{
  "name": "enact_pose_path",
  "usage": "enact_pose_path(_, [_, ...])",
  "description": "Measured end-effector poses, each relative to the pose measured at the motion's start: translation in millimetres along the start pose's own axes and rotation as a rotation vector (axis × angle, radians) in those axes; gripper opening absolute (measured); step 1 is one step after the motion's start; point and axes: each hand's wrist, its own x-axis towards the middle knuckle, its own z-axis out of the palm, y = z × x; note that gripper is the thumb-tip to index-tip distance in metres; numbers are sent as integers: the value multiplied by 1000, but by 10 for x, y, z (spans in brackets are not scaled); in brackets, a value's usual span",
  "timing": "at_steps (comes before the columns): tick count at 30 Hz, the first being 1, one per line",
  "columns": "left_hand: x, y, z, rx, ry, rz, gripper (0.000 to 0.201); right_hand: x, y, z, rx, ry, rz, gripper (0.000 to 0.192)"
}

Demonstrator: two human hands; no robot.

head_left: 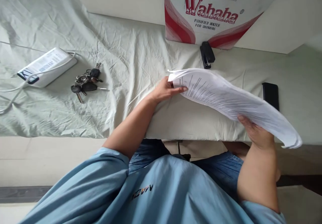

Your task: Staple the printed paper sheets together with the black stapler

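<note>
A stack of printed paper sheets (221,96) is held up above the table's front edge, its surface bowed and tilted. My left hand (167,90) grips its left end, thumb on the printed face and the other fingers behind. Lower along the near edge, my right hand (258,133) pinches the stack with the thumb on top; its remaining fingers are hidden underneath. Just beyond the paper lies a black stapler (207,54). To the right of the sheets is a black rectangular object (271,95), partly covered by them.
A Wahaha water carton (211,15) stands at the back against the wall. On the left, a bunch of keys (88,82) lies near a white box-shaped device (47,66) with a white cable. A wrinkled pale green cloth (130,52) covers the table.
</note>
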Motion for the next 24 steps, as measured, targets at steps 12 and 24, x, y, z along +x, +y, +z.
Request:
enact_pose_path(12, [74, 330, 161, 479, 131, -145, 41, -113, -211, 296, 382, 90, 342, 76])
enact_pose_path(24, [996, 173, 460, 460, 459, -95, 37, -307, -61, 399, 457, 444, 535, 61])
